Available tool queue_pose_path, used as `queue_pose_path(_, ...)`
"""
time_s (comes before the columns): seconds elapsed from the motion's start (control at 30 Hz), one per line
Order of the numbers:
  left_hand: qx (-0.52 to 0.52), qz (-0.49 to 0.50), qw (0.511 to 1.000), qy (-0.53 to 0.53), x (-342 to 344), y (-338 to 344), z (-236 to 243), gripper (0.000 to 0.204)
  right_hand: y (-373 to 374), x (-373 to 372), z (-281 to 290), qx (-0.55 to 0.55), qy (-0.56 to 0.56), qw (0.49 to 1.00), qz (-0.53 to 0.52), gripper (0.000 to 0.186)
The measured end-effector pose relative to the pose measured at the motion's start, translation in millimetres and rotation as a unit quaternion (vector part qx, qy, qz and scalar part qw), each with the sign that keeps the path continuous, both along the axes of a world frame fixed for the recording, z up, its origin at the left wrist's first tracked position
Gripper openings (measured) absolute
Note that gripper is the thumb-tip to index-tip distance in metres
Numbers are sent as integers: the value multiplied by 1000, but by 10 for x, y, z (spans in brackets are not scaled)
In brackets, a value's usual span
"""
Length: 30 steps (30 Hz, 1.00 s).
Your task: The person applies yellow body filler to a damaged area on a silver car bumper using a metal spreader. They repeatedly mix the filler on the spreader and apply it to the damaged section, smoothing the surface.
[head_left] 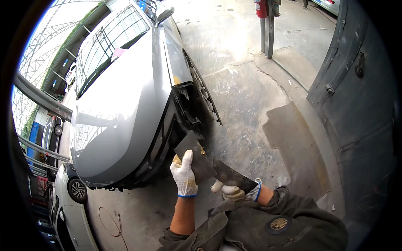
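Observation:
My left hand [184, 173], in a white knit glove with a blue cuff, grips a dark flat plate [194, 161] by its left side, thumb on top. A dab of yellow paste [202, 150] sits on the plate's upper right part. In my right hand [232, 192], gloved likewise, the fingers are curled at the lower edge of a long dark strip [234, 175]. That strip slants from the plate toward my right cuff; whether the two touch is unclear. Just beyond the plate is the open front wheel area of a grey car [121, 121], its fender edge bearing a yellowish patch [176, 79].
A dark trim strip with tabs [203, 88] hangs along the car's side. Flattened cardboard [295, 142] lies on the floor at right, beside a dark metal door [364, 108]. A post [269, 37] carries a red extinguisher [260, 8]. A thin hose [119, 226] lies near a pale car [73, 209].

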<state>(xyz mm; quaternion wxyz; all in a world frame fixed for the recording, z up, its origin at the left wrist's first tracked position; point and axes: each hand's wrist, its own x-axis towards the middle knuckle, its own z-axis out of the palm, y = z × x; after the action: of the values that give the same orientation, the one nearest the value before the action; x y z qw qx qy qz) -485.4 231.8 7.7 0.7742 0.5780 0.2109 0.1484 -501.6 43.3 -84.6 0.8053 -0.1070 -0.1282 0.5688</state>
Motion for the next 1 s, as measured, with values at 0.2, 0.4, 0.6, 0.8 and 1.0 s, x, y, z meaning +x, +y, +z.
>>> queue_pose_path(0.2, 73, -21, 997, 18, -80, -93, -29, 20, -81, 39, 79, -99, -15, 994, 35, 38)
queue_pose_path(0.4, 100, -34, 994, 29, -118, -42, -83, 20, -55, 83, -13, -127, -28, 990, 62, 33)
queue_pose_path(0.6, 88, -36, 995, 34, -157, -22, -37, 20, -55, 119, 58, -145, -62, 985, 74, 36)
queue_pose_path(0.8, 63, -42, 997, 29, -195, -25, -71, 19, -46, 156, 266, -236, -81, 966, 67, 32)
queue_pose_path(1.0, 93, -114, 989, 18, -362, -469, 118, 15, 230, 15, -268, -302, 28, 951, -67, 27)
